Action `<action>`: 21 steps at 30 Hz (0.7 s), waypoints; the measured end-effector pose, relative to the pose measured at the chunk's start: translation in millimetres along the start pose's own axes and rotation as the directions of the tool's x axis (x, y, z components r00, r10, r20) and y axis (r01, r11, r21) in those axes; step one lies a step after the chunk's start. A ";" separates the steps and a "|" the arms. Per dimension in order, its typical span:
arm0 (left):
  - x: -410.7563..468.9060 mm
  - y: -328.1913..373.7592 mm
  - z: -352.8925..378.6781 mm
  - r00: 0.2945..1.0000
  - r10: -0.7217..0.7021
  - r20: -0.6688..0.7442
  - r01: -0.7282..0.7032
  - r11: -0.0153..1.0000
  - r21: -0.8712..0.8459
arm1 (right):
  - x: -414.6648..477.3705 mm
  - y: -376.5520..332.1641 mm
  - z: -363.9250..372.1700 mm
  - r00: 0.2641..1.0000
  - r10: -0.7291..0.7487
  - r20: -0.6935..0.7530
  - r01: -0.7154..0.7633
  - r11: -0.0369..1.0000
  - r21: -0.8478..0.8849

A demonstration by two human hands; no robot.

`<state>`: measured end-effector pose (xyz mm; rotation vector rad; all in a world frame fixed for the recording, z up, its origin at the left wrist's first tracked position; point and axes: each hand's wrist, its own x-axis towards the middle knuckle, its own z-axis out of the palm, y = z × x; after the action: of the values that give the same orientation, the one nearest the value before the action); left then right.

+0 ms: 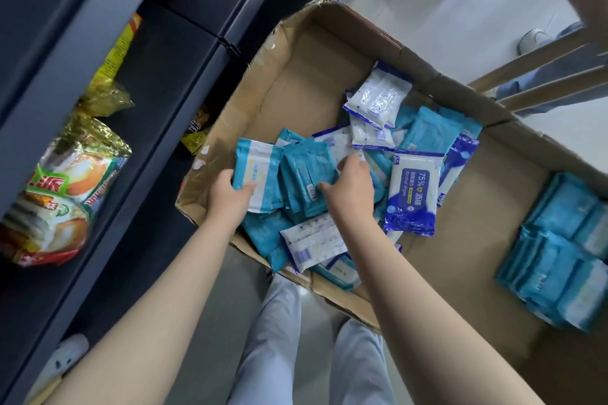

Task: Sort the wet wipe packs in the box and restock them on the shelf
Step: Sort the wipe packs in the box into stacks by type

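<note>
An open cardboard box (296,76) holds a loose heap of wet wipe packs. My left hand (227,196) grips a light blue and white pack (260,171) at the box's near left corner. My right hand (353,187) holds a teal pack (304,174) right beside it, fingers curled over its far edge. A dark blue and white alcohol wipes pack (411,191) lies to the right of my right hand. White packs (378,99) lie further back. Several teal packs (559,260) sit stacked in rows at the box's right end.
A dark shelf unit (108,43) stands to the left with snack bags (62,187) on it. A wooden chair (543,69) is behind the box. My legs (279,339) and the grey floor show below the box. Another person's shoe (531,39) is at the far right.
</note>
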<state>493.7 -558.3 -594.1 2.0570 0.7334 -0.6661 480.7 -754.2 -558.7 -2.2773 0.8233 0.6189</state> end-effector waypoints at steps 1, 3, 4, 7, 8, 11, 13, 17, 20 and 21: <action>-3.7 -1.6 -0.9 1.000 -0.001 -0.009 0.001 1.000 -0.029 | -1.0 1.6 0.8 1.000 0.008 -0.007 -0.007 0.999 0.050; -11.5 -1.0 -1.5 1.000 -0.014 -0.024 0.011 0.993 -0.119 | -1.1 6.2 -1.7 1.000 0.023 0.009 -0.024 0.986 0.166; -16.5 0.7 -1.0 1.000 -0.016 -0.023 0.011 0.985 -0.175 | -1.0 9.2 -4.8 0.999 0.027 0.028 -0.033 0.970 0.240; -37.8 11.6 4.9 1.000 0.008 0.005 -0.006 0.950 -0.314 | -8.7 23.0 -21.0 1.000 0.017 0.022 -0.026 0.880 0.474; -47.1 17.5 8.5 1.000 0.021 0.018 -0.013 0.936 -0.352 | -13.1 30.8 -28.9 1.000 0.020 -0.006 -0.014 0.846 0.532; -79.4 40.3 25.9 0.994 0.086 0.063 -0.050 0.898 -0.437 | -27.9 65.7 -61.1 0.996 0.041 -0.078 0.024 0.728 0.685; -102.1 57.9 44.7 0.987 0.130 0.099 -0.071 0.886 -0.458 | -38.9 97.4 -87.1 0.988 0.086 -0.125 0.043 0.631 0.775; -144.4 92.0 106.3 0.954 0.210 0.212 -0.102 0.896 -0.431 | -57.9 174.6 -139.6 0.941 0.240 -0.240 0.072 0.549 0.833; -173.8 112.3 171.9 0.912 0.257 0.320 -0.120 0.913 -0.389 | -64.2 240.5 -174.3 0.876 0.382 -0.294 0.048 0.537 0.842; -182.5 118.0 195.7 0.895 0.271 0.354 -0.135 0.922 -0.363 | -64.0 261.8 -184.4 0.851 0.425 -0.309 0.039 0.534 0.844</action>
<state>413.0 -826.0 -508.6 1.5921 0.3518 -0.7533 294.5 -1015.4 -497.1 -1.4126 1.2932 -0.2985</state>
